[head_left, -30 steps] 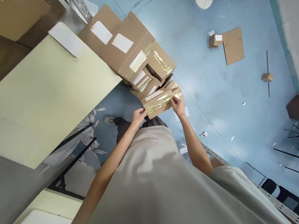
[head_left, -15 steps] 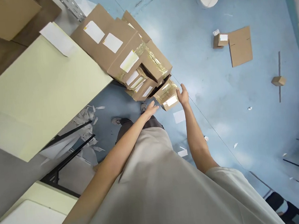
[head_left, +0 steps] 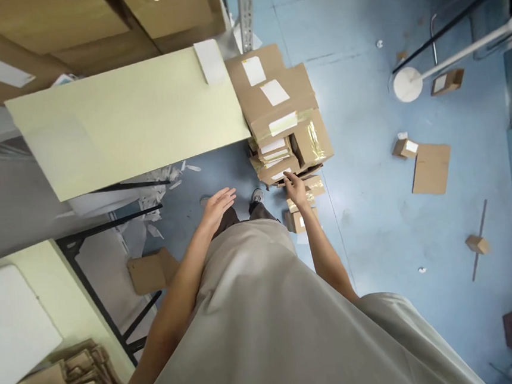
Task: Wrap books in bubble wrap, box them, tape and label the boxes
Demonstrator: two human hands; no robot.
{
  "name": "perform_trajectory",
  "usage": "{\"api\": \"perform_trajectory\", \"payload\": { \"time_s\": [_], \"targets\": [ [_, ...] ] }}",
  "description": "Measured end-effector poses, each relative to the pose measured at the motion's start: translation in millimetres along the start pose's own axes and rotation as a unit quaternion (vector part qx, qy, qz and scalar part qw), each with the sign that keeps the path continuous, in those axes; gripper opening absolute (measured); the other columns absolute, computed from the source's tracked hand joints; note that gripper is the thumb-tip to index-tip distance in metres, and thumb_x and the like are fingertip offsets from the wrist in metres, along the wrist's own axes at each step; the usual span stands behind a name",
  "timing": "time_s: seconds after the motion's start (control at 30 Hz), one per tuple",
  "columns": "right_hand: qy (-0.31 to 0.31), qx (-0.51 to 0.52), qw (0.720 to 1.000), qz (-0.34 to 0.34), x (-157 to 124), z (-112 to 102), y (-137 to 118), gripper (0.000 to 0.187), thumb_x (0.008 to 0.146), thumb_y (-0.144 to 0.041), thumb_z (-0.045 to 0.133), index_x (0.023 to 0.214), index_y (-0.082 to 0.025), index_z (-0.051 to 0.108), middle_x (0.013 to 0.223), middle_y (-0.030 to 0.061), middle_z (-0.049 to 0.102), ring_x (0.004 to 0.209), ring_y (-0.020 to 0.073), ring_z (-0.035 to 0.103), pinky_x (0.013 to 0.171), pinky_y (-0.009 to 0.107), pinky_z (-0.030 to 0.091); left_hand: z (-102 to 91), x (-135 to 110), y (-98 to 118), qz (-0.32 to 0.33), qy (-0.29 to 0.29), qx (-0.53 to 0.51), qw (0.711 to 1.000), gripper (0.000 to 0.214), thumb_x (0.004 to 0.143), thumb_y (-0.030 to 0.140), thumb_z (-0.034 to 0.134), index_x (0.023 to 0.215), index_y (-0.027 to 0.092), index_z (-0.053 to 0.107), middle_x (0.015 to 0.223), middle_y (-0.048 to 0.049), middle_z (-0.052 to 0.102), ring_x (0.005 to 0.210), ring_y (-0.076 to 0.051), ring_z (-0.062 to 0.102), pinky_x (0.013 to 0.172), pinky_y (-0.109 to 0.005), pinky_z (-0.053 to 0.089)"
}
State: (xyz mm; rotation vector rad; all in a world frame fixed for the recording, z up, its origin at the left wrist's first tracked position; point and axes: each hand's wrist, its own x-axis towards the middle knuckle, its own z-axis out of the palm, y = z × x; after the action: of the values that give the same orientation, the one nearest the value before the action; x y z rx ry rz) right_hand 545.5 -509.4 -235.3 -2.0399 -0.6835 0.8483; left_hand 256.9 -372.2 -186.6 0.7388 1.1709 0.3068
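My left hand (head_left: 219,207) hovers in front of my body with its fingers stretched out, holding nothing. My right hand (head_left: 296,188) is above the front edge of a pile of cardboard boxes, its fingers loosely bent and apart; whether it touches a box is unclear. The pile has a big labelled carton (head_left: 291,84) on top and a carton with shiny tape (head_left: 316,139) at its right. Smaller labelled boxes (head_left: 276,169) lie at its front. Lower down, partly behind my right hand and forearm, are a taped box (head_left: 314,184) and another small box (head_left: 295,221).
A pale yellow table (head_left: 142,124) stands at the left, with paper scraps (head_left: 174,174) below it. Large cartons (head_left: 84,27) fill the upper left. On the blue floor lie a flat cardboard sheet (head_left: 431,168) and a small box (head_left: 404,148). Folded cardboard (head_left: 70,381) sits at lower left.
The view has turned, so table and pile appear further right. My hands have moved apart: the left away from the pile, the right from beside the lower box to the pile's front.
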Motion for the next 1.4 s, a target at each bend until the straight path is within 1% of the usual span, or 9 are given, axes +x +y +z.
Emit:
{"api": "perform_trajectory", "payload": {
  "time_s": [0.17,0.33,0.47,0.6,0.73,0.83,1.1,1.23,1.4],
  "targets": [
    [-0.097,0.003,0.988,-0.119,17.4,58.4,-86.0,0.065,0.102,-0.072,0.050,0.129,-0.019,0.077,0.137,0.0164,0.077,0.134,0.0328,0.070,0.120,0.052,0.052,-43.7,-24.9,25.7,0.045,0.069,-0.093,0.992,0.047,0.089,0.039,0.079,0.129,0.017,0.069,0.152,-0.0211,0.067,0.133,-0.030,0.071,0.125,-0.051,0.045],
    [-0.182,0.009,0.963,-0.200,13.7,130.9,-192.4,0.060,0.104,-0.071,0.053,0.129,-0.022,0.077,0.137,0.0134,0.077,0.132,0.0304,0.071,0.119,0.049,0.053,-97.1,-43.8,69.9,0.135,0.103,-0.176,0.970,0.049,0.085,0.045,0.083,0.125,0.018,0.074,0.144,-0.0199,0.073,0.133,-0.032,0.071,0.124,-0.051,0.045],
    [-0.225,0.031,0.949,-0.221,-6.0,200.6,-268.2,0.054,0.103,-0.067,0.058,0.127,-0.022,0.077,0.133,0.0134,0.079,0.129,0.0296,0.073,0.115,0.049,0.057,-159.8,-69.9,105.4,0.186,0.125,-0.234,0.946,0.049,0.083,0.047,0.085,0.123,0.018,0.077,0.137,-0.0180,0.077,0.133,-0.033,0.071,0.124,-0.051,0.045],
    [-0.268,0.059,0.934,-0.229,-30.7,279.9,-325.0,0.051,0.101,-0.065,0.063,0.126,-0.023,0.076,0.128,0.0147,0.081,0.123,0.0303,0.076,0.110,0.050,0.060,-238.2,-102.2,128.2,0.238,0.170,-0.260,0.920,0.049,0.085,0.049,0.084,0.123,0.020,0.079,0.135,-0.0166,0.078,0.137,-0.036,0.069,0.124,-0.053,0.044],
    [-0.333,0.049,0.911,-0.239,-59.5,363.4,-367.6,0.051,0.101,-0.065,0.063,0.129,-0.024,0.074,0.129,0.0146,0.080,0.117,0.0308,0.079,0.101,0.051,0.064,-315.2,-136.1,131.5,0.276,0.233,-0.293,0.885,0.045,0.090,0.048,0.080,0.126,0.021,0.079,0.137,-0.0155,0.077,0.141,-0.036,0.066,0.126,-0.053,0.043],
    [-0.384,0.035,0.887,-0.253,-85.4,421.1,-394.3,0.049,0.100,-0.064,0.064,0.129,-0.025,0.074,0.128,0.0137,0.081,0.113,0.0301,0.080,0.100,0.052,0.064,-360.8,-156.2,122.3,0.285,0.277,-0.342,0.851,0.044,0.090,0.045,0.079,0.127,0.021,0.078,0.138,-0.0140,0.077,0.143,-0.036,0.065,0.126,-0.052,0.043],
    [-0.528,-0.012,0.804,-0.273,-140.6,552.4,-443.0,0.045,0.101,-0.060,0.065,0.128,-0.026,0.076,0.127,0.0115,0.081,0.115,0.0295,0.080,0.106,0.050,0.064,-448.1,-185.8,91.6,0.281,0.366,-0.462,0.757,0.049,0.085,0.042,0.085,0.127,0.019,0.076,0.142,-0.0154,0.074,0.139,-0.035,0.067,0.126,-0.052,0.045],
    [-0.580,-0.014,0.774,-0.256,-162.2,622.1,-463.3,0.048,0.098,-0.063,0.069,0.126,-0.024,0.076,0.124,0.0125,0.082,0.112,0.0295,0.080,0.106,0.050,0.064,-497.5,-205.7,86.3,0.277,0.427,-0.464,0.725,0.053,0.087,0.044,0.083,0.132,0.017,0.073,0.147,-0.0174,0.071,0.142,-0.035,0.065,0.128,-0.053,0.043],
    [-0.649,-0.032,0.717,-0.252,-195.1,703.0,-499.2,0.049,0.098,-0.066,0.068,0.125,-0.026,0.075,0.124,0.0117,0.082,0.112,0.0293,0.081,0.103,0.048,0.066,-560.5,-232.6,83.0,0.245,0.515,-0.458,0.681,0.054,0.091,0.048,0.077,0.135,0.017,0.071,0.148,-0.0187,0.070,0.142,-0.036,0.065,0.126,-0.054,0.045]
  ]
}}
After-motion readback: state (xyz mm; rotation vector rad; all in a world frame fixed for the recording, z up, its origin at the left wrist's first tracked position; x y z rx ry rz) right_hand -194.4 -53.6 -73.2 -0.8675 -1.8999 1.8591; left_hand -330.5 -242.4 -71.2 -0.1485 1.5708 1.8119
